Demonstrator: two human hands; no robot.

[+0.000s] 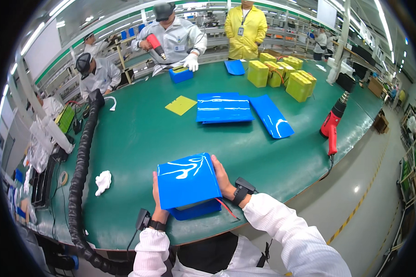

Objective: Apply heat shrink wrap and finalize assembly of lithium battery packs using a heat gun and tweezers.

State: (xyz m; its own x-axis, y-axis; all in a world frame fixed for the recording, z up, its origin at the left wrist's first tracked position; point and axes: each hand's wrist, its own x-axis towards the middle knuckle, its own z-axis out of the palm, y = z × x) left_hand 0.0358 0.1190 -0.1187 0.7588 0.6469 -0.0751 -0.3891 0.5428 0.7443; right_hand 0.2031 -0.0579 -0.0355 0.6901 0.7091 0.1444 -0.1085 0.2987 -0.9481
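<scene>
Both hands clamp one blue block [188, 184] from opposite sides: the left hand [158, 203] presses its fingers and thumb against the block's left edge, and the right hand [223, 179] is flattened along its right edge, fingers pointing away from the person. Neither grip is spread free; each is pressed against the block. It sits at the near edge of the green desk [138, 138], straight in front of the person. A glossy blue film sleeve appears to be pulled over it, wrinkled on top, with a darker blue end poking out at the near side beside a thin red wire [226, 207].

Judging from this, the step in hand is seating the sleeve over the block, and it looks nearly on. The next move would call for even pressure from both sides, so the film slides straight without bunching or trapping the wire.

Farther out on the desk lie flat blue sleeves [224, 107], a yellow sheet [180, 105] and a cluster of yellow blocks [282, 73]. A red heat gun [331, 127] hangs at the desk's right edge, and a white rag [103, 181] lies to the left. Across the desk, another person in grey holds a second red gun [156, 45].
</scene>
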